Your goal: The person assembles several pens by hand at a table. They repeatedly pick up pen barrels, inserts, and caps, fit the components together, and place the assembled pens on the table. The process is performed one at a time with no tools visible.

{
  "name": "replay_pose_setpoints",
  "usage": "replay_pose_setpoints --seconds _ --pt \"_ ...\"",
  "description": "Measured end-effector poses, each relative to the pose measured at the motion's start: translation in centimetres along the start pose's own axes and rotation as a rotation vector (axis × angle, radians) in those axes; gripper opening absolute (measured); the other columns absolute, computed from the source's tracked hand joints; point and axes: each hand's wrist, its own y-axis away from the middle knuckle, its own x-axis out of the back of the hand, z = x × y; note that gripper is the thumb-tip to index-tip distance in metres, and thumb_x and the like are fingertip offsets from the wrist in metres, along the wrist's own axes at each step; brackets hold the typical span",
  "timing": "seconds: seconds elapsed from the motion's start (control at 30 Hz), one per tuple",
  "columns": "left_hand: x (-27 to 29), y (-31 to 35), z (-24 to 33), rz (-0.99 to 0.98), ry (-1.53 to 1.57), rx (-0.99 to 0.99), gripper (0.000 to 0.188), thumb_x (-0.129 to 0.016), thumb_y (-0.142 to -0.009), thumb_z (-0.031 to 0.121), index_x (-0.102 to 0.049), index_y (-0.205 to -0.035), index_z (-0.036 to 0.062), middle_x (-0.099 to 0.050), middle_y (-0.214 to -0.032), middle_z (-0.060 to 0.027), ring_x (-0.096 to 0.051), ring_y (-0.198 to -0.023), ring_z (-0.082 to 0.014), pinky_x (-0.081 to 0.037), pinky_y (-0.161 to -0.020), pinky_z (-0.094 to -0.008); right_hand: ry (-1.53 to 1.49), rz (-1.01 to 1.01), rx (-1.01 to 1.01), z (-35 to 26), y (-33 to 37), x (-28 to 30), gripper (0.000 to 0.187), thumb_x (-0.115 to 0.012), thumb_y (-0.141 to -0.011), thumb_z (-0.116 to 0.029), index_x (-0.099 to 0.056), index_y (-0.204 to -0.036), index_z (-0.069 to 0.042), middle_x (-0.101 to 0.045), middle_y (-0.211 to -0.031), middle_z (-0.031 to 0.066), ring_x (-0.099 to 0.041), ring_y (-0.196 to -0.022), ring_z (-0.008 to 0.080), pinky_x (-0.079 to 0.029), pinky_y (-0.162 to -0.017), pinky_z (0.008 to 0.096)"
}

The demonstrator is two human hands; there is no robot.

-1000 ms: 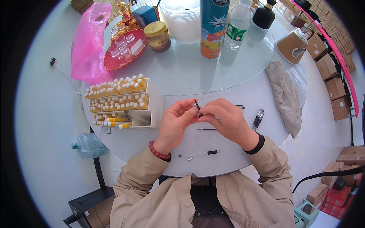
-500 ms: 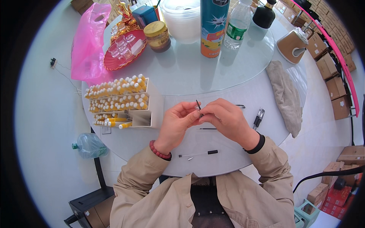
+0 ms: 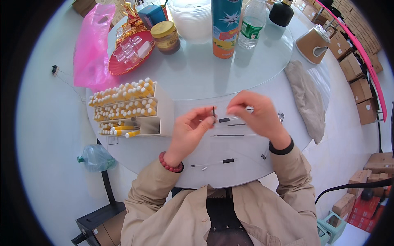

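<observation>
My left hand [image 3: 191, 128] is closed, with a thin dark pen part [image 3: 214, 110] standing upright between its thumb and fingers. Its exact kind is too small to make out. Just to the right hovers my right hand [image 3: 258, 115], its curled fingers smeared by motion. Beneath the hands lie a clear pen barrel with a black grip [image 3: 224, 120] and a thin pen refill [image 3: 227, 135]. Closer to me rests another clear pen barrel [image 3: 214, 162] beside a small pale piece [image 3: 204, 168]. A black-and-clear pen piece [image 3: 265, 153] lies near my right wrist.
A white rack [image 3: 165, 110] full of yellow, white-ended sticks stands at left. Behind are a red tray [image 3: 119, 70], a lidded jar [image 3: 166, 39], a spray can [image 3: 225, 37] and a water bottle [image 3: 250, 26]. A grey cloth [image 3: 305, 102] lies at the right edge.
My right hand has drawn away from my left, up and to the right. The dark part stays in my left hand. Pen pieces formerly behind my right hand now show.
</observation>
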Motion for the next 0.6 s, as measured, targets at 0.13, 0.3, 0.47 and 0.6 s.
replay_pose_setpoints --seconds 0.13,0.3,0.47,0.6 --pt "0.6 -0.6 0.4 0.102 -0.571 -0.196 0.027 -0.06 -0.091 -0.001 -0.062 -0.118 -0.0004 -0.062 -0.101 -0.0043 -0.06 -0.084 -0.0115 -0.051 -0.072 -0.0259 0.101 -0.05 -0.225 -0.8 0.2 3.6 0.007 -0.07 -0.085 -0.007 -0.068 -0.089 -0.001 -0.066 -0.081 0.01 -0.06 -0.068 0.0196 -0.049 -0.062 0.0293" --pt "0.6 -0.3 -0.1 0.101 -0.945 -0.295 0.034 -0.06 -0.084 -0.004 -0.059 -0.118 0.0006 -0.058 -0.093 -0.0099 -0.058 -0.078 -0.0202 -0.048 -0.065 -0.0296 0.352 -0.196 -0.231 0.4 0.7 4.4 0.005 -0.066 -0.082 -0.002 -0.067 -0.086 0.0 -0.066 -0.082 0.0126 -0.063 -0.073 0.0281 -0.05 -0.066 0.0347" --pt "1.1 0.0 -0.6 0.085 -1.177 -0.236 0.031 -0.059 -0.082 -0.002 -0.057 -0.113 0.0016 -0.058 -0.095 -0.0136 -0.059 -0.085 -0.0296 -0.049 -0.071 -0.038 0.509 -0.141 -0.272 1.8 1.4 5.4 0.007 -0.064 -0.08 -0.001 -0.068 -0.086 -0.002 -0.066 -0.085 0.0125 -0.063 -0.078 0.032 -0.051 -0.07 0.0383" --pt "1.0 0.1 -0.6 0.082 -1.279 -0.276 0.03 -0.061 -0.082 0.0 -0.057 -0.111 0.0025 -0.058 -0.101 -0.0144 -0.057 -0.093 -0.0332 -0.048 -0.078 -0.0412 0.562 -0.156 -0.32 2.1 1.6 6.0 0.01 -0.063 -0.081 0.001 -0.069 -0.088 -0.003 -0.066 -0.085 0.0117 -0.063 -0.08 0.0309 -0.051 -0.072 0.0383"
